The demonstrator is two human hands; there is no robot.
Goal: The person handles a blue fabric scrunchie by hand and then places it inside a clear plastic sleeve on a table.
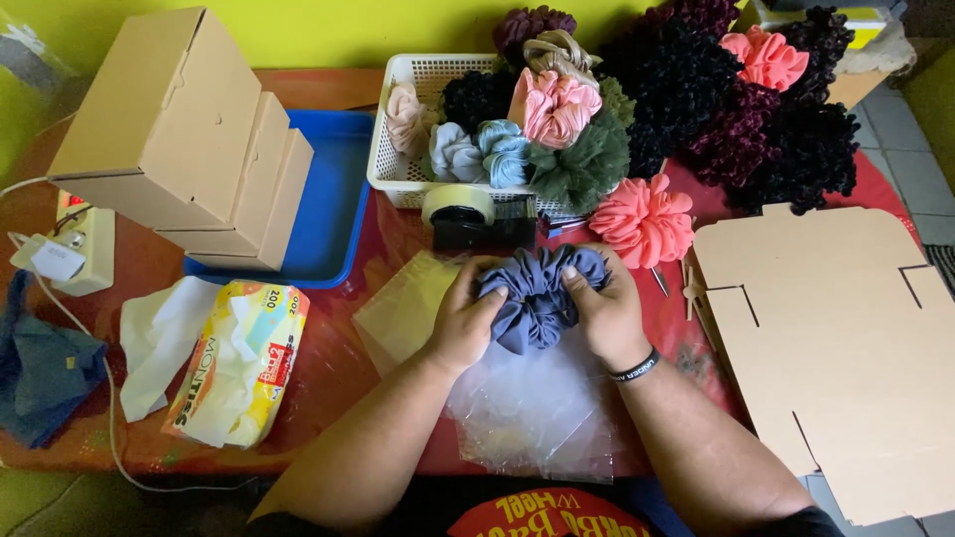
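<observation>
- Head view: the left hand (463,323) and the right hand (609,316) both close their grip on a grey-blue fabric scrunchie (537,296), one at each side, thumbs pressed into the folds.
- The scrunchie sits between the two hands, held just above a clear plastic bag (532,413) that lies crumpled on the red counter (328,373) near the person's body.
- A black wristband (635,367) circles the right wrist.
- Just behind the hands stands a tape dispenser (477,219) with a roll of pale tape on it.
- Behind the dispenser, a white plastic basket (403,129) holds scrunchies in pink, light blue, green, black and beige.
- To the right of the basket a heap of dark scrunchies (756,109) rests, black and maroon, with a coral pink scrunchie (645,221) at its front edge, near the right hand.
- A flat unfolded cardboard sheet (846,348) lies on the right of the counter, well clear of the hands.
- On the left, a stack of folded cardboard boxes (189,134) rests on a blue tray (333,214).
- A pack of tissues (244,358) lies left of the left forearm, with loose white tissue beside it.
- A thin yellowish plastic bag (408,308) lies just beside the left hand.
</observation>
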